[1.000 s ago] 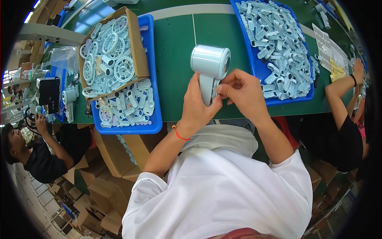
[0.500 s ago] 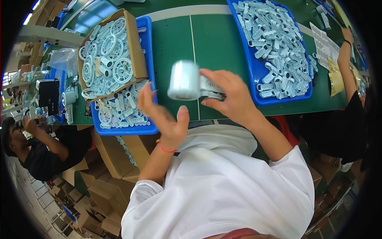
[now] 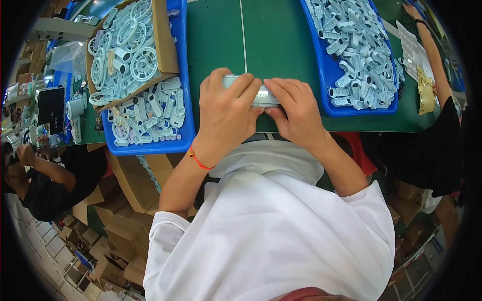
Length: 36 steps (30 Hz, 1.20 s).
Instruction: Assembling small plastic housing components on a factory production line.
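Both hands meet over the near part of the green table, around a pale blue-white plastic device [image 3: 264, 97] with a rounded head and a handle. My left hand [image 3: 227, 111] is wrapped over its head end, hiding most of it. The fingers and thumb of my right hand [image 3: 297, 111] close on the handle end. Only a short stretch of the device, with markings on it, shows between the hands.
At left, a cardboard box [image 3: 168, 37] of pale ring-shaped and long parts sits on a blue tray [image 3: 150, 149] of similar parts. Another blue tray [image 3: 327, 95] at right holds many small pale pieces. Printed sheets [image 3: 410, 47] lie beyond it. People work on both sides.
My left hand, open and apart before, has come in from the left and closed over the device's head. My right hand still holds the handle. The view has shifted slightly.
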{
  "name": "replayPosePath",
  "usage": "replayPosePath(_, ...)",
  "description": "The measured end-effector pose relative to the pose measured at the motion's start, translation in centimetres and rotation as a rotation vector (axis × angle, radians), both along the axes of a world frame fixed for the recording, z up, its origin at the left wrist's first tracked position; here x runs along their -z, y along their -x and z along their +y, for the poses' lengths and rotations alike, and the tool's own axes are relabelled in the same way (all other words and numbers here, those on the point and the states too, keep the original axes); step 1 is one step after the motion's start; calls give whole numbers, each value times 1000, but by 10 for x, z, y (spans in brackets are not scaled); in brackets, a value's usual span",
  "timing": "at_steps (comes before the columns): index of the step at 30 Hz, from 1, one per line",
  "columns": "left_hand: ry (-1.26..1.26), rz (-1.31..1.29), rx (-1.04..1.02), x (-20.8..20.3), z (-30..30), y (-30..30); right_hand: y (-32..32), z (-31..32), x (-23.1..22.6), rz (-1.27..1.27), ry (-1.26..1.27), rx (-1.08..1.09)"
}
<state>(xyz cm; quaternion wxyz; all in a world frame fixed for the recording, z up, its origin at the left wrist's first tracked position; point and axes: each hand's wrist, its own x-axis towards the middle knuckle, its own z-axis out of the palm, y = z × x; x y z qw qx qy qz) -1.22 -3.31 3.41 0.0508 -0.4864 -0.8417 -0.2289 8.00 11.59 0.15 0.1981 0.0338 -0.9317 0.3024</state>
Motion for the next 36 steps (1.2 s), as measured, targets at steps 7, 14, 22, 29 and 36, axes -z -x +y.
replayPosePath(7,48,85,72,4,-4,2,-2,-6,1,17,-151,29)
replayPosePath(14,2,151,32,13,0,1,-1,-7,8,47,-92,79)
replayPosePath(22,-23,46,57,7,-3,5,-1,0,-3,-41,37,-16)
replayPosePath(29,-71,12,55,8,-3,5,-4,1,11,61,42,-20)
replayPosePath(36,-58,28,67,11,-6,6,-7,-10,8,88,-38,79)
